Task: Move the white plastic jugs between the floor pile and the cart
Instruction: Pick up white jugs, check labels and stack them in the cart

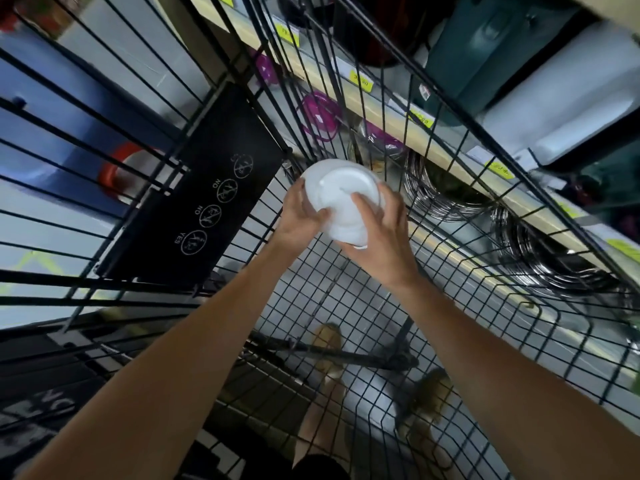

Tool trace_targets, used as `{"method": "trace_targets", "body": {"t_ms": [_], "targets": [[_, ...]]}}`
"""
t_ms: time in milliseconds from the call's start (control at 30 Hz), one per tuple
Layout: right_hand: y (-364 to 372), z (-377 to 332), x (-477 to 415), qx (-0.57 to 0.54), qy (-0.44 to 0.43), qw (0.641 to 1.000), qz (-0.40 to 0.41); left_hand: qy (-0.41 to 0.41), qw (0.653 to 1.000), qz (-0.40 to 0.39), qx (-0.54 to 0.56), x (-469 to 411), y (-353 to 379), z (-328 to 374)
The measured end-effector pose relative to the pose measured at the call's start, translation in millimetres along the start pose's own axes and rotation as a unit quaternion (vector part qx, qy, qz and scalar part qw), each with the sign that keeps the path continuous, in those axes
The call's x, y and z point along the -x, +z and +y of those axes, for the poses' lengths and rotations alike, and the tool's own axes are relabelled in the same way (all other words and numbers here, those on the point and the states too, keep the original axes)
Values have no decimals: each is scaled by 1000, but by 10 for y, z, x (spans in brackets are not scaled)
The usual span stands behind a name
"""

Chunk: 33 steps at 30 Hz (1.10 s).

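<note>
Head view is looking steeply down into a black wire shopping cart (450, 306), which is filling most of the frame. Store shelving (391, 116) is running along the right side beyond the cart wall, carrying yellow price labels (361, 81), purple plastic items (320, 114) and coils of shiny metal hose (446, 192). A black child-seat flap (207, 188) printed with white safety icons is lying against the cart's left wall.

One white plastic jug (341, 199) is sitting inside the basket space near the far end, held above the mesh floor with a round end facing the camera. The left hand (301, 213) is gripping its left side with fingers curled round the edge. The right hand (377, 233) is clamping the near right side, fingers spread over the face. Both arms are reaching in from the near end.

The person's shoes (329, 344) are showing blurred through the mesh below.

Assessment: no other jug is appearing on the cart floor, and the floor pile is lying outside the view. Whether this jug is going in or coming out cannot be told. If loading, this is judged the first jug, with the rest of the pile remaining; if unloading, it is judged the last.
</note>
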State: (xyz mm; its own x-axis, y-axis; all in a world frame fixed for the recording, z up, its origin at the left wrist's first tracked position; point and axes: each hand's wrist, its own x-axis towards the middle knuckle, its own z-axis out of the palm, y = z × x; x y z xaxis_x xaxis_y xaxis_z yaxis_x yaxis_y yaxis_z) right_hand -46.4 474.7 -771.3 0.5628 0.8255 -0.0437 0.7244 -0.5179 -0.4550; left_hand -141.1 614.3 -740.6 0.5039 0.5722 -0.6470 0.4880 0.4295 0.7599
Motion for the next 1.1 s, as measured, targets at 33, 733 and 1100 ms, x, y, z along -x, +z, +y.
{"method": "trace_targets", "body": {"t_ms": [33, 733, 1100], "targets": [[-43, -3, 31, -6, 1, 1000, -17, -3, 999, 5, -36, 35, 7, 18], [-604, 173, 315, 21, 88, 986, -140, 20, 942, 37, -333, 508, 550, 168], [-1928, 504, 1445, -298, 149, 940, -67, 116, 952, 5, -285, 1856, 1509, 366]]}}
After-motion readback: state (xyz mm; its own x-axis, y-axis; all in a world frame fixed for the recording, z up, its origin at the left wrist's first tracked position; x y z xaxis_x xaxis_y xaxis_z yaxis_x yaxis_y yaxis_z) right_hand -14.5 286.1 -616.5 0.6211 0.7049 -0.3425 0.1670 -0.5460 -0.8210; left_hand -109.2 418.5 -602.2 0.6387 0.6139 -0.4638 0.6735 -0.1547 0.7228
